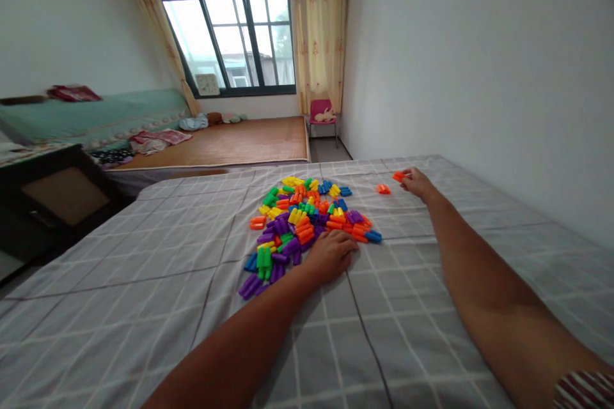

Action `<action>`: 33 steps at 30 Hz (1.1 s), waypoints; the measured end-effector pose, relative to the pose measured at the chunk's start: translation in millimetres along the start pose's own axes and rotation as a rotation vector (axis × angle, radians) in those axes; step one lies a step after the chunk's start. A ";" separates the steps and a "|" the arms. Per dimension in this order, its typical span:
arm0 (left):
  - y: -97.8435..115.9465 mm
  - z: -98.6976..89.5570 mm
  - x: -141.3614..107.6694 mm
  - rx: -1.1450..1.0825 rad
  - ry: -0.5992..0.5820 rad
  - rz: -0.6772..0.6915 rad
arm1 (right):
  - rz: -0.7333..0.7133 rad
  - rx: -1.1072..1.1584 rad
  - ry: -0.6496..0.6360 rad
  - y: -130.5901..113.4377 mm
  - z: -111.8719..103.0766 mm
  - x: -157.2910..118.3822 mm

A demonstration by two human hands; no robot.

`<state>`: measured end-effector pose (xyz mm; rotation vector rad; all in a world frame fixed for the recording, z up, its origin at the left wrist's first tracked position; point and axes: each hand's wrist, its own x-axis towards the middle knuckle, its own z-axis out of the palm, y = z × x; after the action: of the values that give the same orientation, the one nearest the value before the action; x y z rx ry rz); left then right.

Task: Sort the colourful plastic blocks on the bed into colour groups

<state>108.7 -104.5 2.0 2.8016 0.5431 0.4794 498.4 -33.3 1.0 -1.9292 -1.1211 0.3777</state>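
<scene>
A pile of small plastic building pieces (302, 220) in orange, purple, green, yellow and blue lies on a grey checked bedsheet (144, 281). My left hand (330, 254) rests palm down at the pile's near right edge, fingers touching orange and purple pieces. My right hand (416, 181) reaches far to the right of the pile, its fingertips on an orange piece (398, 176) lying on the sheet. A second orange piece (382, 189) sits apart just left of that hand.
A white wall (480, 64) runs along the bed's right side. Beyond the bed are a low wooden platform (230, 140), a green-covered mattress (91, 115) with clothes, a small pink chair (322, 115), a dark cabinet (52, 198) at left and a curtained window (230, 32).
</scene>
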 end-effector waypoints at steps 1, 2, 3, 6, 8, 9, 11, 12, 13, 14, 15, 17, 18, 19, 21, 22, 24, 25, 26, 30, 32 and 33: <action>0.6 -0.5 0.4 -0.003 0.002 -0.006 | 0.031 -0.036 -0.016 13.5 -4.3 1.4; 1.2 -1.1 0.8 -0.005 0.002 -0.011 | 0.039 -0.068 -0.053 23.5 -5.8 2.0; 1.7 -1.9 1.0 -0.007 0.001 -0.016 | 0.029 -0.093 -0.095 29.9 -5.1 1.9; 2.4 -3.9 1.1 -0.008 -0.012 -0.027 | -0.058 -0.135 -0.099 32.3 2.0 -0.1; 2.1 -4.3 0.9 -0.007 -0.012 -0.031 | -0.095 -0.162 -0.031 28.1 5.9 -1.9; 1.7 -4.1 0.8 -0.008 -0.012 -0.030 | -0.096 -0.181 -0.001 26.4 6.9 -2.7; 0.9 -3.6 0.7 -0.012 -0.009 -0.024 | -0.088 -0.221 0.012 25.1 7.0 -4.3; 0.6 -3.3 0.7 -0.014 -0.007 -0.020 | -0.089 -0.236 -0.011 25.2 6.4 -5.0; 0.4 -3.1 0.7 -0.014 -0.005 -0.017 | -0.100 -0.243 -0.046 25.6 5.5 -5.5; 0.3 -3.0 0.7 -0.014 -0.003 -0.015 | -0.114 -0.245 -0.084 26.0 4.5 -5.9; 0.3 -2.9 0.7 -0.012 -0.003 -0.015 | -0.130 -0.248 -0.112 26.1 3.7 -6.2; 0.6 -3.1 0.7 -0.007 -0.006 -0.018 | -0.154 -0.271 -0.122 25.0 3.0 -6.5; 0.8 -3.2 0.6 -0.005 -0.008 -0.022 | -0.165 -0.283 -0.105 23.8 3.6 -6.8; 1.0 -3.4 0.5 -0.004 -0.009 -0.025 | -0.176 -0.289 -0.084 22.1 5.0 -7.2; 1.4 -3.9 0.4 -0.005 -0.013 -0.025 | -0.214 -0.291 -0.072 17.8 10.5 -9.2; 1.5 -4.1 0.4 -0.006 -0.015 -0.024 | -0.235 -0.298 -0.082 15.4 14.3 -10.8; 1.6 -4.5 0.5 -0.008 -0.016 -0.021 | -0.261 -0.345 -0.105 10.5 22.3 -15.0; 1.6 -4.5 0.5 -0.009 -0.015 -0.021 | -0.265 -0.381 -0.109 8.4 25.7 -17.3; 1.4 -4.5 0.6 -0.011 -0.015 -0.022 | -0.269 -0.411 -0.113 6.6 28.2 -19.5; 0.3 -3.6 1.1 -0.017 -0.011 -0.012 | -0.319 -0.362 -0.219 3.5 26.1 -24.4; -0.2 -3.2 1.2 -0.023 -0.007 -0.001 | -0.324 -0.270 -0.309 3.8 19.6 -25.0; -0.2 -3.2 1.2 -0.025 -0.005 0.004 | -0.319 -0.226 -0.347 4.1 16.2 -25.1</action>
<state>108.6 -103.2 5.2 2.7798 0.5274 0.4760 476.9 -46.4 -15.6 -1.8750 -1.7363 0.4341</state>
